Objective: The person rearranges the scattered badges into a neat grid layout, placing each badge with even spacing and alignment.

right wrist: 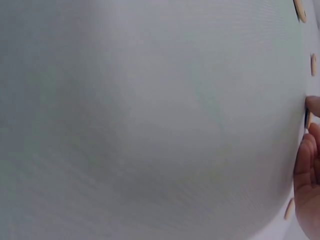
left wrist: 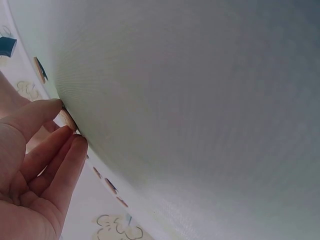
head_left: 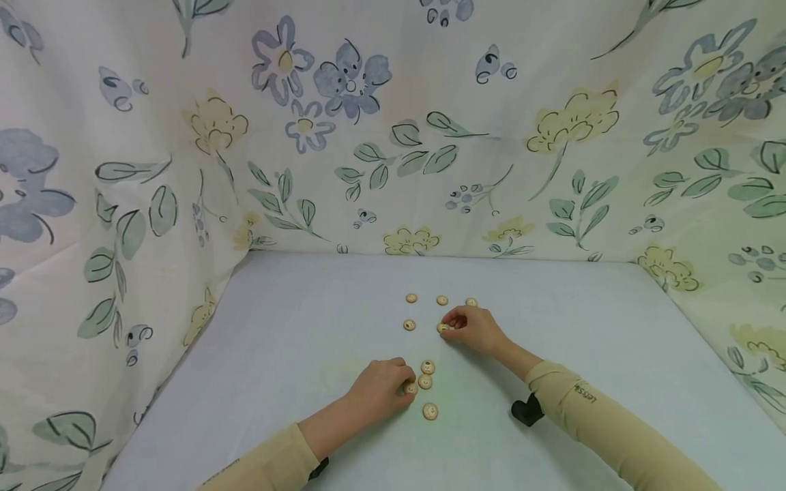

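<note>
Near the middle front, my left hand (head_left: 382, 390) pinches a round wooden disc (head_left: 410, 388) at its edge between thumb and fingers. The left wrist view shows that disc (left wrist: 68, 119) edge-on, close to the table. Farther back, my right hand (head_left: 475, 329) pinches another wooden disc (head_left: 443, 328). Its fingers partly cover this disc (right wrist: 308, 119) in the right wrist view. Just right of the left hand lie two touching discs, the upper disc (head_left: 428, 367) and the lower disc (head_left: 425, 382). A separate disc (head_left: 430, 411) lies nearer the front.
At the back, a left disc (head_left: 411, 298), a middle disc (head_left: 442, 300) and a right disc (head_left: 471, 302) form a row. Another disc (head_left: 409, 325) lies left of the right hand. A floral cloth (head_left: 393, 204) borders the pale table (head_left: 295, 293) behind and at both sides.
</note>
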The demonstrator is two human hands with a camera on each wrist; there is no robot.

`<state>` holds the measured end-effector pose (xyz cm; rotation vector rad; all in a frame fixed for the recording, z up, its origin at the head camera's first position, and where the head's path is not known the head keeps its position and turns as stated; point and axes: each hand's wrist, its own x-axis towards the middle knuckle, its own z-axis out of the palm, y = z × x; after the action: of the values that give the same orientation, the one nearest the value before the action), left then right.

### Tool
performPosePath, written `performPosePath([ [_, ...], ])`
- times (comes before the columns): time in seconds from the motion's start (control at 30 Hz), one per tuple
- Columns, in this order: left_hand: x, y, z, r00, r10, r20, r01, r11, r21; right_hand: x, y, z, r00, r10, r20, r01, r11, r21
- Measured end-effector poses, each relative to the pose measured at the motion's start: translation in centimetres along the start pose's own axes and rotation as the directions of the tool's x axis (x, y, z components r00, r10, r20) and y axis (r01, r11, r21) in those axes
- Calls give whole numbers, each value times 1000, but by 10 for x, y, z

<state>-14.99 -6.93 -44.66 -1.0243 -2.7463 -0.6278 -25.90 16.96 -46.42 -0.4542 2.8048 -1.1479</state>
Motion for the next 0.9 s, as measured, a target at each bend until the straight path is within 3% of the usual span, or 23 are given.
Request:
performPosePath([
  [0.63,0,0,-3,1000,12,4,-12,1000,10,-1,-2,-2,1000,-27,4,27,1000,6],
  [0.9,0,0,0,1000,7,14,-7,1000,9,-6,1,-2,997,-80,11,80,997,-2],
])
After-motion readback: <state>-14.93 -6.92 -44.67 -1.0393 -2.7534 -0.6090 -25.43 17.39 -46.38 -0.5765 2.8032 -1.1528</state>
